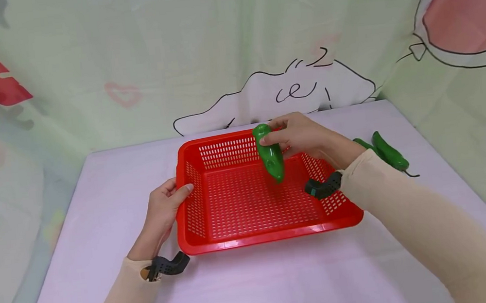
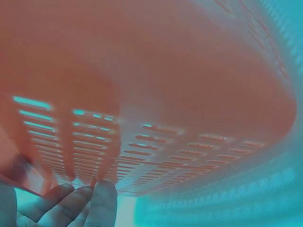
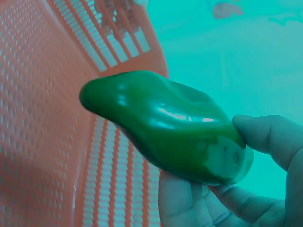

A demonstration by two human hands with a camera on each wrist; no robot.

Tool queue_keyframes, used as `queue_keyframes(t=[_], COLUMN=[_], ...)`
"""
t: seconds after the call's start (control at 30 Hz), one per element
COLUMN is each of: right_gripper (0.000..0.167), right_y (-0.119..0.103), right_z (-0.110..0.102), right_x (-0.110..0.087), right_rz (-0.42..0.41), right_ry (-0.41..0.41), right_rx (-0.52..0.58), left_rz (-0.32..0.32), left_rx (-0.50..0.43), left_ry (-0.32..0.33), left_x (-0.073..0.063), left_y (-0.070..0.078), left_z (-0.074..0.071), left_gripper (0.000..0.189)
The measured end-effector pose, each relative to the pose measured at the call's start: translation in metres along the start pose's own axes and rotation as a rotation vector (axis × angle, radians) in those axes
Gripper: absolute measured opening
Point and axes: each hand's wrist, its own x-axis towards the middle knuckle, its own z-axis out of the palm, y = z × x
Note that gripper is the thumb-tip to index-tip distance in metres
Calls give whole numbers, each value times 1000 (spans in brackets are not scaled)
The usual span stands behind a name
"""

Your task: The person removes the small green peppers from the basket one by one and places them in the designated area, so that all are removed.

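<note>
My right hand (image 1: 300,134) pinches a glossy green pepper (image 1: 271,156) by its upper part, thumb on one side and fingers on the other. The pepper hangs tip down over the red plastic basket (image 1: 271,234), towards its far right side. In the right wrist view the pepper (image 3: 161,125) fills the middle, with the basket wall behind it. My left hand (image 1: 162,208) grips the basket's left rim, thumb over the top. From below, the left wrist view shows the fingers (image 2: 102,201) against the slotted outer wall. Nothing else lies inside the basket.
Two more green peppers lie on the table to the right of the basket; one pepper (image 1: 389,151) shows well, the other pepper (image 1: 367,145) is partly hidden by my right forearm. A printed cloth backdrop (image 1: 216,51) stands behind the white-covered table (image 1: 238,288).
</note>
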Motion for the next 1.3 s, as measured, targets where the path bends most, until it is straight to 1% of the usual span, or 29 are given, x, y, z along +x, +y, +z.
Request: queue_keyframes(t=[0.17, 0.4, 0.7, 0.8, 0.93, 1.03, 1.2, 1.3], right_gripper=[52, 57, 64, 67, 71, 74, 72, 73], right_y=[5, 15, 34, 40, 49, 57, 70, 79], right_z=[-24, -59, -101, -115, -132, -144, -162, -172], right_x=[-12, -28, -39, -43, -48, -50, -55, -58], right_rz=[-10, -8, -2, 5, 38, 61, 85, 111], right_ry=[61, 118, 186, 211, 230, 239, 258, 274], right_rx=[-52, -118, -144, -154, -151, -145, -151, -159], left_rz=[-8, -16, -12, 1, 10, 1, -2, -6], left_rx=[1, -12, -19, -31, -34, -26, -19, -16], left_ry=[1, 8, 4, -1, -7, -6, -5, -6], left_x=[-2, -3, -4, -4, -3, -3, -2, -2], left_y=[-1, -3, -2, -2, -2, -3, -3, -4], left_z=[0, 0, 2, 1, 0, -2, -2, -2], left_gripper=[51, 50, 53, 51, 49, 48, 49, 49])
